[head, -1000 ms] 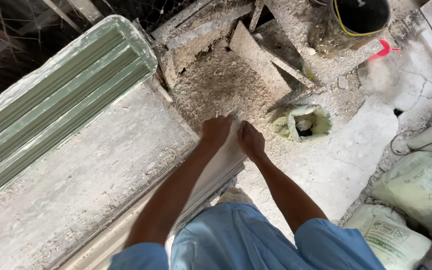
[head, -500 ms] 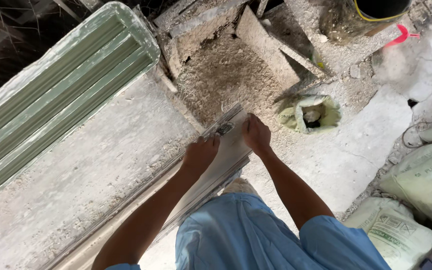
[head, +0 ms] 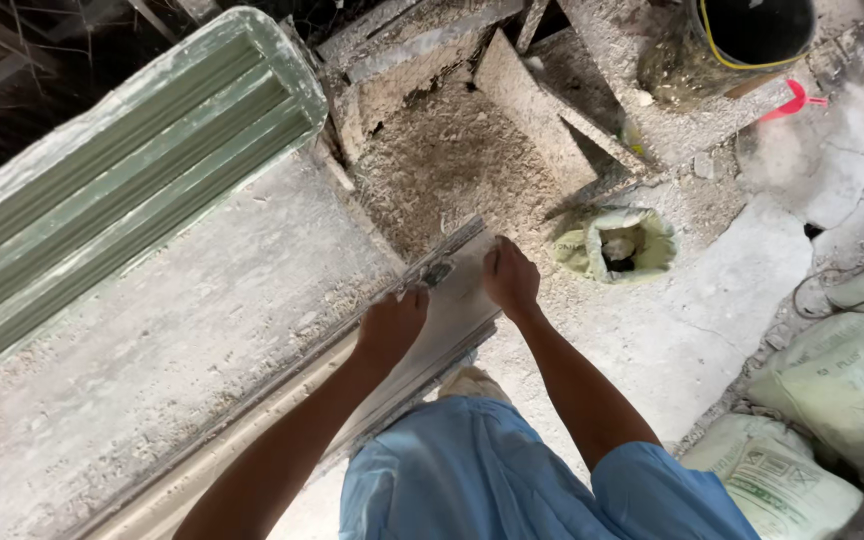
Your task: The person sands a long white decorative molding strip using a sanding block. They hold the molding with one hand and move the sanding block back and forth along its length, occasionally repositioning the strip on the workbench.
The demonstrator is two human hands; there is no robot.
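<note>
A long pale plaster strip [head: 452, 330] lies along the near edge of a dusty workbench [head: 182, 370]. My left hand [head: 392, 325] is curled on the strip's top, just behind a small dark patch [head: 437, 272] on it. My right hand [head: 510, 278] grips the strip's far end, fingers closed over its edge. My forearms and blue clothing [head: 472, 480] fill the lower middle.
A ribbed green moulded panel [head: 122, 170] lies on the bench at upper left. Plaster rubble and slabs [head: 512, 110] pile up beyond the strip. On the floor are a crumpled sack with a hole [head: 617, 245], a black bucket [head: 752, 30] and filled sacks [head: 842, 400].
My left hand has slid back along the strip toward my body. My right hand has stayed near the strip's far end.
</note>
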